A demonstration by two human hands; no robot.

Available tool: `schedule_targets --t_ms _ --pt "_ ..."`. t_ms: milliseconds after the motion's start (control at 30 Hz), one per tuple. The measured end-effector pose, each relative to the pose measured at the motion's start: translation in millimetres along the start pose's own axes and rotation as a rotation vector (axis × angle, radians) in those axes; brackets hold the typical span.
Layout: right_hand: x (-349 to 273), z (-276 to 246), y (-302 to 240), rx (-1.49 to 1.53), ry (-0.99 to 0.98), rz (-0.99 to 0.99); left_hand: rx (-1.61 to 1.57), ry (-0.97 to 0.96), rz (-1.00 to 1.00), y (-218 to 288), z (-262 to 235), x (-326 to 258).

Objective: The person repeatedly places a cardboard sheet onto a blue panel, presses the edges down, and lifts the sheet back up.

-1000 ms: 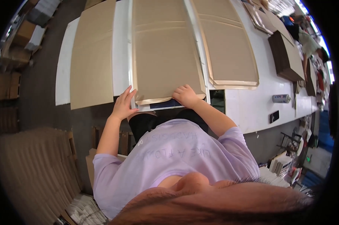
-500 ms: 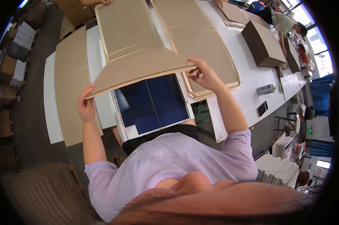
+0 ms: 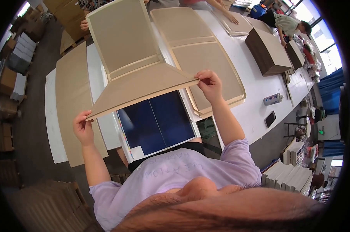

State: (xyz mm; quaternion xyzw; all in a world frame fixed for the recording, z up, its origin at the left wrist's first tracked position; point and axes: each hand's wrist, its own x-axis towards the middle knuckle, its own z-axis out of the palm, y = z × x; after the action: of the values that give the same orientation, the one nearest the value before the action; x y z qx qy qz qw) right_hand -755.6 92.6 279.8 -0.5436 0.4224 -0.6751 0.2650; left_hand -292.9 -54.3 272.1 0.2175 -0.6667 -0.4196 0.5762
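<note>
A large tan cardboard panel [image 3: 144, 86] with a crease across it is raised above the table, its near edge toward me. My left hand [image 3: 83, 130] pinches the near left corner, and my right hand [image 3: 211, 86] pinches the near right corner, thumb and fingers closed. Beyond the crease, the far section is held by a co-worker's hand [image 3: 84, 25] at its left edge. Under the near edge lies a dark blue printed sheet [image 3: 155, 120] with a white margin and a colour strip along its left side. The panel covers the sheet's far part.
Another creased tan panel [image 3: 198, 58] lies to the right, and a plain board [image 3: 71, 96] to the left. On the white table [image 3: 256, 116] are a spray can [image 3: 273, 99], a phone [image 3: 270, 119] and a stack of boards [image 3: 268, 52]. Co-workers stand at the far side.
The panel has shifted left and slightly toward me, its near edge lower. Both hands moved with it, and my right fingers have closed more. The plain board on the left has slid slightly.
</note>
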Motion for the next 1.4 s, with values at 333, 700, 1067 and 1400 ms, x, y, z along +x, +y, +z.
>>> schedule_targets --t_ms 333,700,1067,1400 --pt "12 7 5 -0.032 0.140 -0.084 0.060 0.106 0.028 -15 -3 2" --pt "4 -18 -2 -0.611 0.094 -0.227 -0.135 0.158 0.104 -25 15 4" --pt "10 0 -11 -0.490 0.081 -0.199 -0.159 0.111 0.154 -7 16 5" --pt "7 6 -9 -0.172 0.068 0.009 -0.270 -0.092 -0.109 11 -9 5"
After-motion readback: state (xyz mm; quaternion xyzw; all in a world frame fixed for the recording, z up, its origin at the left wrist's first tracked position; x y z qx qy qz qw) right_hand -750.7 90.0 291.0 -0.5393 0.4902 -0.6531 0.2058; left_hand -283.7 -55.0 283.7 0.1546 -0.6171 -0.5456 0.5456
